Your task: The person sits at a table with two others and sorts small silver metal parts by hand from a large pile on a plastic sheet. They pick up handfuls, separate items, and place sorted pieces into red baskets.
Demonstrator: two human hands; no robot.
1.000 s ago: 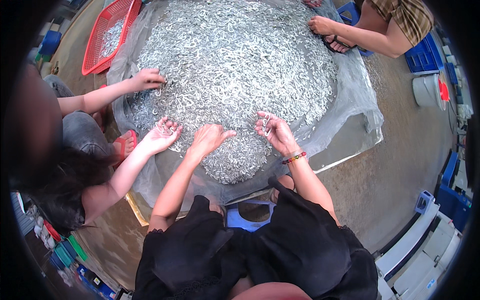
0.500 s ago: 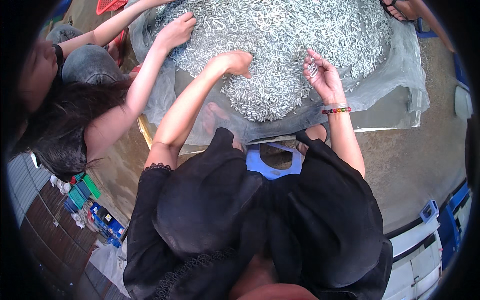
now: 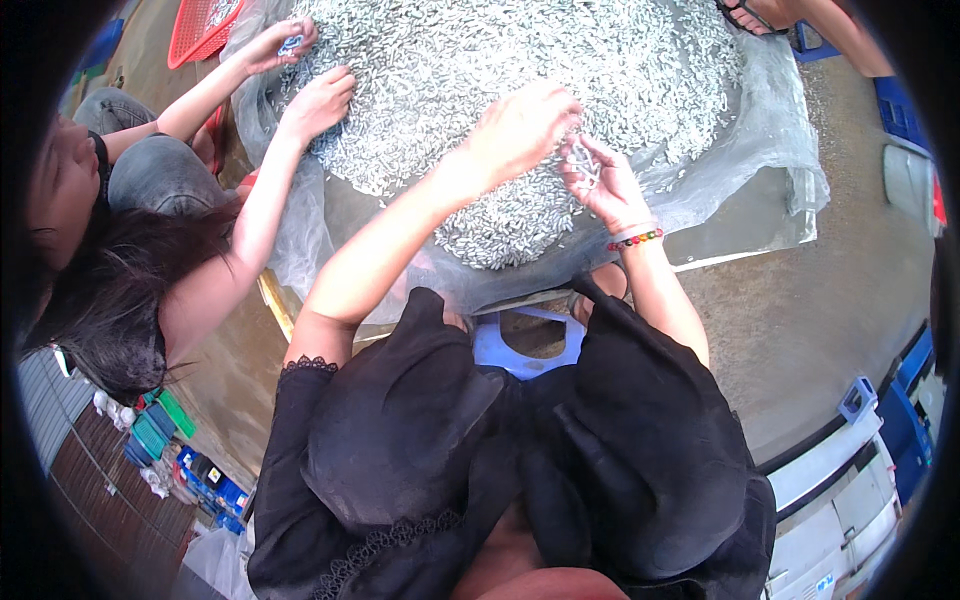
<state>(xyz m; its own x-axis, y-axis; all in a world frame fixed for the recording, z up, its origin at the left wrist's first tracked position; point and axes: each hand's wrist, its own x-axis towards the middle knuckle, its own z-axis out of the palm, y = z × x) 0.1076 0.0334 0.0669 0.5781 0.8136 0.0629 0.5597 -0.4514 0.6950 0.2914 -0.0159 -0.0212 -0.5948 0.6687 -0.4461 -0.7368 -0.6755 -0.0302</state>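
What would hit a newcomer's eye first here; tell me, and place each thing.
The broad heap of small silvery pieces, filling the upper middle on a translucent sheet, would likely strike first. Next come the person's own hands over its near part, the left hand close to the right hand, which holds a few pale pieces. A bright red basket then stands out at the upper left.

Two own hands, two co-worker's hands, one red basket, countless silvery pieces

i get a bright feed: pile of small silvery pieces glaring, left hand blurred, edges bowing into black
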